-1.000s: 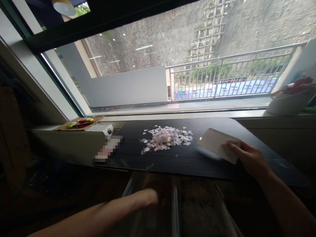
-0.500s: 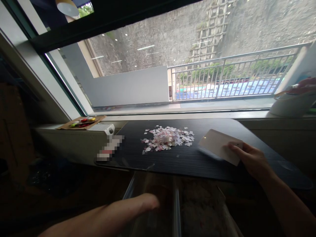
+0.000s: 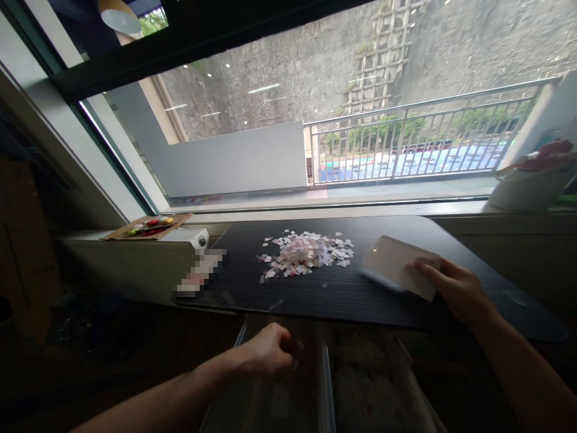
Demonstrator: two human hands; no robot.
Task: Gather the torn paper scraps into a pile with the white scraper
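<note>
On the dark tabletop (image 3: 342,304) lay one heap of small pale scraps (image 3: 302,254). Your right hand (image 3: 460,290) gripped one white panel (image 3: 396,264) beside it; your left hand (image 3: 269,349), well apart, curled near the tabletop, contents unclear.

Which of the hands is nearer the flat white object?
Right. The right hand grips the flat white object by its right end; the left hand is to its left, lower in view, past the near edge of the dark table.

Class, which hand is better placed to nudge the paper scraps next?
Right hand, probably: it holds a flat white object over the table, beside the paper scraps. The left hand is outside the table's edge.
</note>
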